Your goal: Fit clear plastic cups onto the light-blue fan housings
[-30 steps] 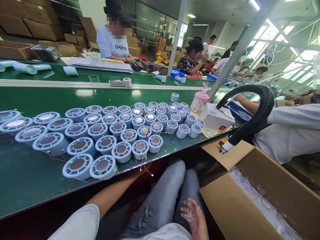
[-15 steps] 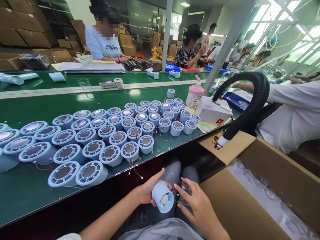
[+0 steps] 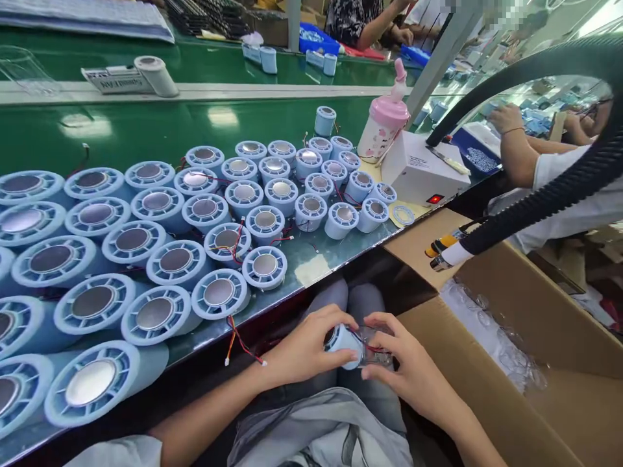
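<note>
My left hand grips a light-blue round fan housing over my lap, below the table edge. My right hand holds a small clear plastic piece pressed against the housing's end; thin red wires run across it. Both hands meet just in front of my grey trousers. Several identical light-blue fan housings with silver centres stand in rows on the green table in front of me.
An open cardboard box with clear plastic pieces sits at my right. A black ribbed hose hangs over it. A white power box and a pink bottle stand on the table. Other people work nearby.
My view has tilted down and closer to the table. My hands have come together: the clear piece now sits against the blue housing, which has turned sideways in my left hand.
</note>
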The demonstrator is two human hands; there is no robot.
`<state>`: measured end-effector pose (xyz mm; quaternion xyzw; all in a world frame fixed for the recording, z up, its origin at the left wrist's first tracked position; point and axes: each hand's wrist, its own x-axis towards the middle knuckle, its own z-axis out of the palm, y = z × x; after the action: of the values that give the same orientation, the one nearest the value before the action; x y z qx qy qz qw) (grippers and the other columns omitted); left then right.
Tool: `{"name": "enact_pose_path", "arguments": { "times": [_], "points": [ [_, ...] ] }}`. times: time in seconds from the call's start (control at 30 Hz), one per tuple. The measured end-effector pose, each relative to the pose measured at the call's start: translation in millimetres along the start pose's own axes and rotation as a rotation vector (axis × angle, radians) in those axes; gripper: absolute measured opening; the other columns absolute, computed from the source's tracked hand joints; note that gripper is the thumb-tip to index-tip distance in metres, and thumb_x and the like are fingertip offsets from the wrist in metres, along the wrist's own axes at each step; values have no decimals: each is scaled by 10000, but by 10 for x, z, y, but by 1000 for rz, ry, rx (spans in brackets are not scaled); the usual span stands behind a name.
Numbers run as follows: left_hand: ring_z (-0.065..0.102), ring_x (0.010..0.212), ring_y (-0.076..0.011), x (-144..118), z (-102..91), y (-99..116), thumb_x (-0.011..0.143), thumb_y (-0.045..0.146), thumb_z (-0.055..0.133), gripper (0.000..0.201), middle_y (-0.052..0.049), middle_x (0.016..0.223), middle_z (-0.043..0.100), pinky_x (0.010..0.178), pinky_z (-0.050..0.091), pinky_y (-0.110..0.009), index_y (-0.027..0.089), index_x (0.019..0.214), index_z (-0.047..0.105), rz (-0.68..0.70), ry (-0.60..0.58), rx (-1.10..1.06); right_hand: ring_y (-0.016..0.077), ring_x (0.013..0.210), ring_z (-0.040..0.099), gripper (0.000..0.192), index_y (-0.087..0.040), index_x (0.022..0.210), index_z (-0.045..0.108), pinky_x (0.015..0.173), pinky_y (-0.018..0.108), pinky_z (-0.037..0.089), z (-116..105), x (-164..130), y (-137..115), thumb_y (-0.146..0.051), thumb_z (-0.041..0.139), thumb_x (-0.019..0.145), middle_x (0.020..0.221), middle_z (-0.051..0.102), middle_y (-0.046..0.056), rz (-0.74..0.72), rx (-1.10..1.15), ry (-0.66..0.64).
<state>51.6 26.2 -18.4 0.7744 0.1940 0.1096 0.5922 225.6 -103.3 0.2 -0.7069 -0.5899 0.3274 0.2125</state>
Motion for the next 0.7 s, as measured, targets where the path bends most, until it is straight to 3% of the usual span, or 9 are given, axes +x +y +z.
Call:
{"name": "enact_pose_path", "arguments": {
  "times": [0.13,0.27,0.37,0.43,0.5,0.57,0.7],
  "points": [
    [572,1021,-236,2,18,-205,580,431,863,672,-69,1108,582,911,463,-363,246,1186,638,110,88,-83,226,1066,581,265,-203,731,631,893,338,461,-6,15,-87,-340,514,926,1123,583,86,6,190,90],
    [520,1193,-291,-34,-16,-319,581,424,862,682,-110,1299,520,1045,403,-427,282,1213,650,194,63,-119,231,1011,597,313,-201,655,650,806,306,493,19,42,-115,-409,596,883,1052,639,95,80,375,162],
    [555,1175,-283,-94,-65,-238,625,383,846,678,-95,1253,606,1043,411,-407,279,1256,622,157,-21,-199,259,1024,623,332,-199,614,679,833,347,519,-21,88,-138,-456,675,825,1023,692,112,133,549,183],
    [582,1130,-281,-131,-90,-144,628,372,844,686,-95,1222,630,980,463,-390,256,1263,610,56,4,-291,284,1047,638,304,-209,652,719,879,398,525,-79,113,-159,-480,713,788,1052,713,117,113,638,161],
    [602,1079,-276,-151,-99,-58,625,352,846,723,-110,1218,625,891,509,-365,224,1283,576,-60,36,-430,310,1137,610,238,-239,802,761,958,449,500,-143,112,-172,-469,765,741,1181,688,111,44,607,107],
    [616,1019,-250,-149,-92,8,633,322,842,738,-113,1165,638,835,521,-336,190,1295,543,-128,45,-570,313,1237,548,312,-284,1011,741,1035,474,451,-196,76,-157,-406,795,729,1318,617,91,-58,436,68],
    [617,934,-210,-99,-26,129,647,304,835,708,-97,1113,642,759,525,-295,188,1280,540,-170,14,-657,265,1234,564,364,-302,1167,656,1004,390,497,-262,-67,-30,-317,729,811,1369,579,72,-229,167,92]
  ]
}}
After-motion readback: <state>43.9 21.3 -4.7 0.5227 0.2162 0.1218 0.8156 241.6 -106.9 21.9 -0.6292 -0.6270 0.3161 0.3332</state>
